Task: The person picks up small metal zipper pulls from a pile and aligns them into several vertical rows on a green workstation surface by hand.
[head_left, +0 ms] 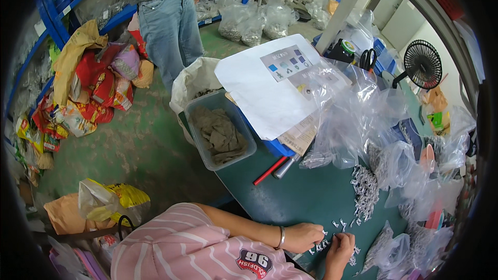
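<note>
My left hand [303,237], with a metal bracelet [281,237] on its wrist, rests on the dark green table [301,202] with fingers curled on small white parts [320,245]. My right hand [340,248] lies just to its right, fingertips pinched on the same little cluster. A few more loose white parts [343,223] lie just beyond the hands. A larger heap of these parts [365,192] stretches away further up the table. My pink striped sleeve [181,243] fills the lower edge.
Clear plastic bags [363,119] crowd the table's right side. A red pen [270,170], a silver marker [286,166], white paper sheets [259,93], a grey bin of rags [220,135], scissors [368,58] and a black fan [421,62] lie beyond. Another person in jeans [168,26] stands by colourful bags [96,85].
</note>
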{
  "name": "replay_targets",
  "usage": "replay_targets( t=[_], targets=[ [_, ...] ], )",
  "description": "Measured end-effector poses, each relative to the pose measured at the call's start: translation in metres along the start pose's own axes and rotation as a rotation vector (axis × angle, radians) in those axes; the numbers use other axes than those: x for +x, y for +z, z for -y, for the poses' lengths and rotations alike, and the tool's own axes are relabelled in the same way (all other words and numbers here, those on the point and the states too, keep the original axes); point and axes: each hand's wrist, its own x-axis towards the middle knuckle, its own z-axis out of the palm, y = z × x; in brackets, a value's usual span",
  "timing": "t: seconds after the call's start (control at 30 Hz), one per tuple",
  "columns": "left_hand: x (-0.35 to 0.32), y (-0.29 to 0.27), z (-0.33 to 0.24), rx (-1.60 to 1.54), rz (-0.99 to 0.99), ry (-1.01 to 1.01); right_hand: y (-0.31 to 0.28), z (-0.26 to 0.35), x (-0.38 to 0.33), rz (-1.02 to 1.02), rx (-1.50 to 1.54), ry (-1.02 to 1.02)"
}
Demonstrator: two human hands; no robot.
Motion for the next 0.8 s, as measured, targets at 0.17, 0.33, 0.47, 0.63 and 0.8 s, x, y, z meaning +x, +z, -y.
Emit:
replay_targets(
  t=[0.17, 0.33, 0.47, 0.63, 0.8],
  targets=[
    [-0.001, 0.006, 0.006, 0.041, -0.041, 0.119, -0.006, -0.011, -0.006, 0.051, 0.021, 0.039],
    [-0.001, -0.023, -0.005, 0.085, -0.029, 0.061, 0.016, -0.012, 0.012, -0.052, 0.025, -0.047],
    [0.003, -0.03, -0.025, 0.114, 0.019, -0.037, -0.003, -0.023, 0.007, -0.135, 0.06, 0.057],
    [0.007, -0.03, -0.035, 0.13, 0.087, -0.104, -0.016, -0.029, -0.012, -0.157, 0.11, 0.165],
    [0.009, -0.03, -0.033, 0.167, 0.084, -0.107, 0.0, -0.015, 0.002, -0.195, 0.122, 0.0]
  ],
)
